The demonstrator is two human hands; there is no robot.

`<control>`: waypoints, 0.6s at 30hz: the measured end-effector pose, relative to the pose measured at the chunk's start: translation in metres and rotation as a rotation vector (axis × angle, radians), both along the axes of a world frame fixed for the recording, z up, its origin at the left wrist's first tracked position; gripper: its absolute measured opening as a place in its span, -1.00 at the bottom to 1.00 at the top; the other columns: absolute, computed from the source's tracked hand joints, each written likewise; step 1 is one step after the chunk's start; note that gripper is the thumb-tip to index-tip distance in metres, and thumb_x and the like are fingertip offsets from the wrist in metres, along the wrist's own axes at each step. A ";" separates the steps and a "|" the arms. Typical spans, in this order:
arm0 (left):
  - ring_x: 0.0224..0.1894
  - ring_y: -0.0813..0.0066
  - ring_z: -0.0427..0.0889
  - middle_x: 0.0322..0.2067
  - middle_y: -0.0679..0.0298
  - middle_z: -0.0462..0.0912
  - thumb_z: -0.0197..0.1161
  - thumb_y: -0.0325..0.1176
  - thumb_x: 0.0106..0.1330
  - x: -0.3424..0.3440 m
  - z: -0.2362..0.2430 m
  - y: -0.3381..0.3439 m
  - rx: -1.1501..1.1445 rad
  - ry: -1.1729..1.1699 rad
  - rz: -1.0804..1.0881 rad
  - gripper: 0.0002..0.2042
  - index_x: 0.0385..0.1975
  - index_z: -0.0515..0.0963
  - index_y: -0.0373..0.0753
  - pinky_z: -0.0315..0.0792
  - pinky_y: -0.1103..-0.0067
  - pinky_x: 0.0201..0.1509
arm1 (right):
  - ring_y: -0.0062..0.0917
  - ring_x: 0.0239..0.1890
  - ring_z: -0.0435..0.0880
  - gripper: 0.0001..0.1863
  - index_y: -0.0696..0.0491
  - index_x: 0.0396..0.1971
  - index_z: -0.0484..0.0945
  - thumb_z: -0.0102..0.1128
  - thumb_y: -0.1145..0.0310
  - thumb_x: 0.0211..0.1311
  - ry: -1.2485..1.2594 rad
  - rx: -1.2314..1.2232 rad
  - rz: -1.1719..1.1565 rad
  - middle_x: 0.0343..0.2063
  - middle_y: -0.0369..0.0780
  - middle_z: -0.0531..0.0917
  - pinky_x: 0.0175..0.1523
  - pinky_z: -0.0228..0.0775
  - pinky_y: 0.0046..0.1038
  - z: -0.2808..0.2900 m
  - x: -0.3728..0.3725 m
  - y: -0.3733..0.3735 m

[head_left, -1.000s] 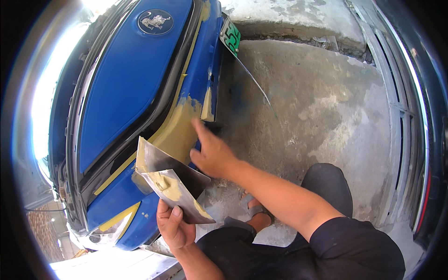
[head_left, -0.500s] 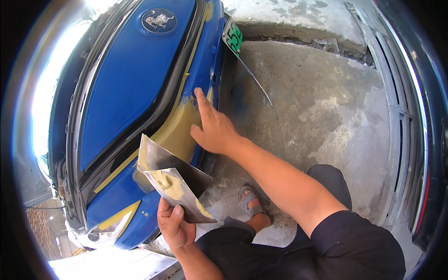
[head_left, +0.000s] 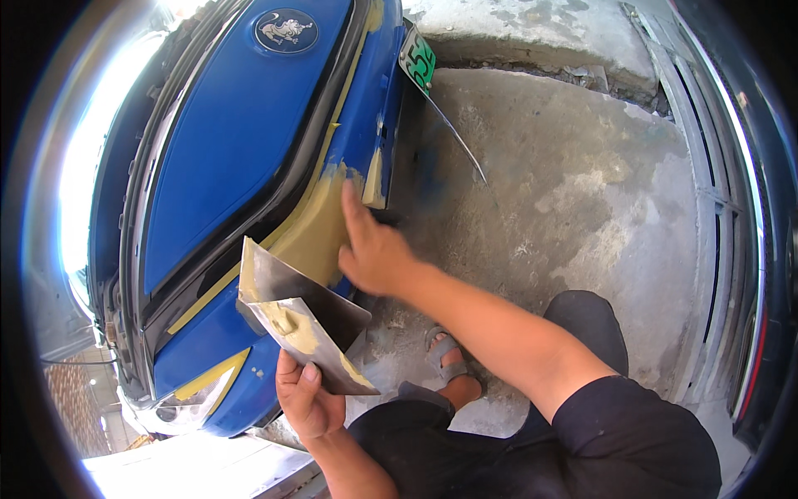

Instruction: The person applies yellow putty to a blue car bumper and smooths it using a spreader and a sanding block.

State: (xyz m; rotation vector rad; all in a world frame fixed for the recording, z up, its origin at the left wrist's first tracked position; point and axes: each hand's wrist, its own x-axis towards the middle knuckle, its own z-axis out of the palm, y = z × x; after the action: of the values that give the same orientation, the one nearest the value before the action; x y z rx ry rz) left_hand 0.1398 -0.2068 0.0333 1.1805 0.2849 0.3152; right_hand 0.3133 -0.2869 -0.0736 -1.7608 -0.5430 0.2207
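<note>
Two thin metal putty spreaders (head_left: 337, 345) are pinched in my left hand (head_left: 309, 399), fanned apart into a V. Yellowish putty smears their faces and edges, with a small lump on the nearer one. My right hand (head_left: 378, 249) holds nothing; its index finger points forward and the thumb stands apart. That fingertip is at the putty-covered patch (head_left: 312, 224) on the corner of a blue vehicle bumper (head_left: 357, 116); whether it touches or hovers just above, I cannot tell. The right hand's other fingers are partly hidden.
A blue front panel (head_left: 241, 141) with a round lion emblem (head_left: 286, 32) fills the left. A green-and-white number plate (head_left: 417, 62) hangs at the bumper's far end, a thin rod beside it. Concrete floor (head_left: 565, 191) and a metal gate rail (head_left: 706, 200) lie to the right; a sandalled foot (head_left: 449, 358) is below.
My right hand has slid back toward me along the bumper, its index finger moving from the blue paint down onto the putty edge. The left hand and spreaders have shifted slightly left.
</note>
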 end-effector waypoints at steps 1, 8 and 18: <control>0.11 0.25 0.49 0.05 0.08 0.51 0.21 -0.52 0.15 0.001 0.001 0.000 -0.002 -0.001 -0.005 -0.47 0.17 0.29 -0.43 0.28 0.39 0.27 | 0.04 0.08 0.44 -0.01 0.17 0.36 -0.38 0.08 0.32 0.06 -0.087 0.055 0.003 0.30 0.15 0.09 0.08 0.40 -0.22 -0.010 -0.019 0.009; 0.11 0.23 0.49 0.06 0.05 0.50 0.18 -0.53 0.16 -0.007 0.002 0.005 0.003 -0.008 0.020 -0.47 0.17 0.26 -0.44 0.27 0.38 0.28 | 0.05 0.11 0.42 -0.05 0.24 0.35 -0.33 0.04 0.43 0.01 0.063 0.247 0.021 0.28 0.20 0.10 0.12 0.37 -0.20 -0.024 -0.067 0.006; 0.17 0.16 0.45 0.13 -0.02 0.43 0.10 -0.55 0.20 -0.009 0.001 0.008 -0.034 -0.015 -0.033 -0.45 0.23 0.18 -0.44 0.25 0.33 0.32 | -0.43 -0.15 0.59 -0.26 0.21 0.31 0.00 0.15 0.33 0.21 0.369 0.423 0.177 0.21 0.03 0.34 -0.01 0.40 -0.43 -0.027 -0.113 0.011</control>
State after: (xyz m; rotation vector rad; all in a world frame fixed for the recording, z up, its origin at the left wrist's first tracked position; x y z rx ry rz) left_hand 0.1306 -0.1984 0.0338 1.1482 0.2567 0.2888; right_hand 0.2004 -0.2758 -0.1010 -1.2251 -0.4367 0.5058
